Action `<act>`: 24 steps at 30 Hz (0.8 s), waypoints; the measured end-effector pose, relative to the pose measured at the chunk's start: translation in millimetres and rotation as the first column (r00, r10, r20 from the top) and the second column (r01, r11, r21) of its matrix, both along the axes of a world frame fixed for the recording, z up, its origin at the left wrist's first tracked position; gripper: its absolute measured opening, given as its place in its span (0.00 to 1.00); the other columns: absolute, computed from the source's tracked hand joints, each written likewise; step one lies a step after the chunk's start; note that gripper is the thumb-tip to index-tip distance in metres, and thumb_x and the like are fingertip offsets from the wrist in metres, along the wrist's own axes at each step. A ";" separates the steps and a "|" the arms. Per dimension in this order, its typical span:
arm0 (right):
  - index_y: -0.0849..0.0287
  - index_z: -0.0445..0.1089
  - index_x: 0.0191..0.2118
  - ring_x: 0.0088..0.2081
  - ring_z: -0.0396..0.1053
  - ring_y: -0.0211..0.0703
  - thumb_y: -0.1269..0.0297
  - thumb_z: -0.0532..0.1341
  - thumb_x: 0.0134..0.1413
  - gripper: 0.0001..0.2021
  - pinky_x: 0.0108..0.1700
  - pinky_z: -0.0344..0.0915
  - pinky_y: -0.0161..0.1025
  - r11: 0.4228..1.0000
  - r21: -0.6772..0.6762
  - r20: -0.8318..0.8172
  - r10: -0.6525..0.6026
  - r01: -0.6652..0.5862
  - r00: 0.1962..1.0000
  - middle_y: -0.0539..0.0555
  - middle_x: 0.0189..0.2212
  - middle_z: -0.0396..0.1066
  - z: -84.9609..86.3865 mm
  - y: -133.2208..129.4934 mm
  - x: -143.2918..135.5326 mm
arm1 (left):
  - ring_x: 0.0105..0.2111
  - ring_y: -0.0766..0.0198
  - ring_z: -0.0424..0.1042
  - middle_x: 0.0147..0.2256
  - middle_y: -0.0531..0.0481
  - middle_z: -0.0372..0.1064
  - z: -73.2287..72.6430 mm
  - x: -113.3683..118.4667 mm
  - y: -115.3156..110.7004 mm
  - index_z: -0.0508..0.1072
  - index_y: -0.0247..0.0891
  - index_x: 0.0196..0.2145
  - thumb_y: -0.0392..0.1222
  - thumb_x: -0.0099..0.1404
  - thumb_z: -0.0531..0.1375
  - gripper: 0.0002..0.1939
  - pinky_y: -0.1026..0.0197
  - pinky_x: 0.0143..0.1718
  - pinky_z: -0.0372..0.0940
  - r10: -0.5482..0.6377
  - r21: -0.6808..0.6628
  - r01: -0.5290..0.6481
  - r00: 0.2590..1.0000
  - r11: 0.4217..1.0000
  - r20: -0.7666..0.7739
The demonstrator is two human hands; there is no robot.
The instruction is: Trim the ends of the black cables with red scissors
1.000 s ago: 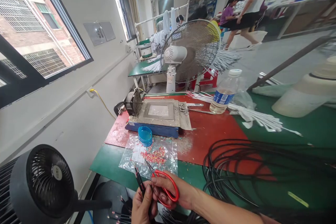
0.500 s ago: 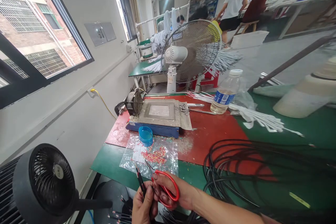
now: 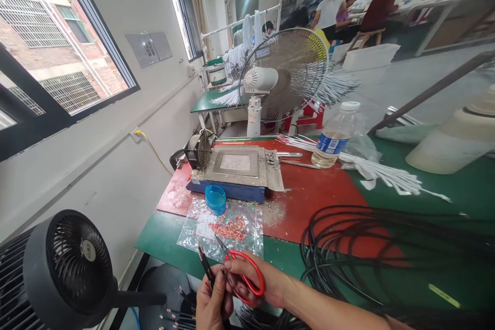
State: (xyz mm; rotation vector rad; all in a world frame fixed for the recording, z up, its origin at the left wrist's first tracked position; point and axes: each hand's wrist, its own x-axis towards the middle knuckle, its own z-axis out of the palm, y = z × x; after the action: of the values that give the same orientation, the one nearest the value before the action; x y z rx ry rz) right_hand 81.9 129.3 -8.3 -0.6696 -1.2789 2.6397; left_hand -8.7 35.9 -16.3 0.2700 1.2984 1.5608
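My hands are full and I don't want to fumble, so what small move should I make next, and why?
Probably swing the red-handled scissors in your right hand slightly toward the black cables: your left hand grips them, and the blades point up beside their ends, not across them.

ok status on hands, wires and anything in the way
Left hand gripping black wires, right hand holding scissors. Plastic bag just beyond, cable coil to the right.
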 end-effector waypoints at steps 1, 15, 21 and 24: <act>0.65 0.65 0.19 0.12 0.53 0.27 0.50 0.58 0.45 0.20 0.13 0.45 0.27 1.000 0.023 -0.008 -0.008 0.008 1.000 0.46 0.11 0.58 0.1 -0.1 0.1 | 0.10 0.82 0.41 0.09 0.61 0.51 -0.6 0.3 0.5 0.65 0.36 0.20 0.54 0.46 0.62 0.17 0.70 0.15 0.32 0.026 -0.020 -0.026 1.000 0.999 -0.007; 0.64 0.63 0.17 0.11 0.51 0.27 0.47 0.58 0.45 0.23 0.13 0.46 0.27 0.989 0.137 -0.028 -0.058 0.061 0.998 0.46 0.09 0.57 4.8 -0.2 0.4 | 0.12 0.82 0.45 0.11 0.61 0.56 3.6 6.6 2.7 0.69 0.34 0.28 0.53 0.40 0.66 0.22 0.71 0.15 0.36 0.138 -0.077 -0.143 0.988 0.987 -0.069; 0.64 0.64 0.19 0.12 0.52 0.27 0.50 0.59 0.45 0.20 0.14 0.47 0.27 0.983 0.170 -0.075 -0.056 0.068 0.996 0.46 0.11 0.58 2.2 -0.4 1.3 | 0.11 0.82 0.45 0.12 0.61 0.57 -1.5 5.0 2.0 0.67 0.34 0.29 0.52 0.44 0.64 0.20 0.72 0.14 0.36 0.125 -0.077 -0.128 0.991 0.989 -0.039; 0.64 0.64 0.22 0.13 0.53 0.28 0.51 0.60 0.45 0.19 0.15 0.48 0.28 0.975 0.209 -0.109 -0.050 0.072 0.993 0.45 0.12 0.58 -0.6 -0.5 1.7 | 0.10 0.82 0.45 0.12 0.61 0.58 -2.9 4.6 1.8 0.67 0.34 0.29 0.51 0.43 0.65 0.20 0.73 0.13 0.37 0.149 -0.071 -0.148 0.989 0.986 0.002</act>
State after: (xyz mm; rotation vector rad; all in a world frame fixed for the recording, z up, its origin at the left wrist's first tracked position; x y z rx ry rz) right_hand 83.5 128.8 -8.9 -0.5237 -1.4577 2.4090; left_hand -4.1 37.7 -19.3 0.1252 1.3916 1.6348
